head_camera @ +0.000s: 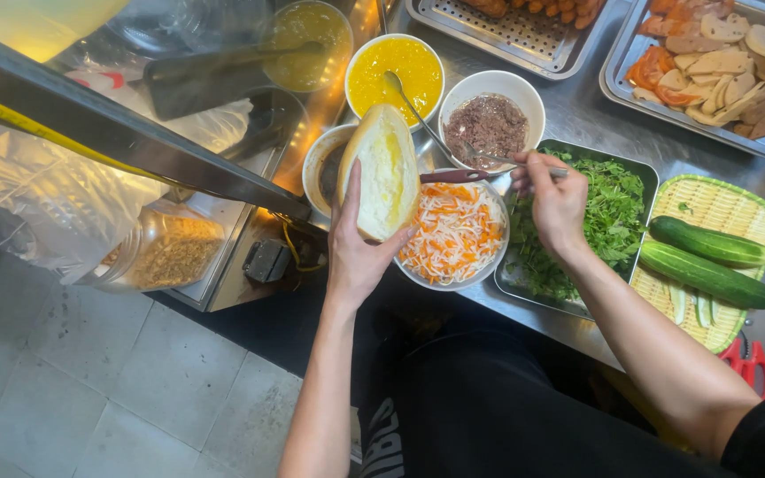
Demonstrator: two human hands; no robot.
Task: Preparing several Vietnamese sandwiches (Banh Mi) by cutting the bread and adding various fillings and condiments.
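Nearest, left hand [358,252] clamps split bread roll [381,173] (cut side up); right hand [552,199] pinches spoon [508,162] in far meat bowl [492,111].

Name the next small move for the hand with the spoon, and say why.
Probably lift the spoon from the bowl of brown paste to the split bread: the right hand holds it there, and the left hand holds the bread open.

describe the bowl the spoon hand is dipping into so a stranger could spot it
Start at the steel tray of green herbs. Just above its left corner sits a white bowl, where the right hand holds a spoon. It alone holds brownish-grey paste; its neighbours hold yellow sauce and orange-white shreds.
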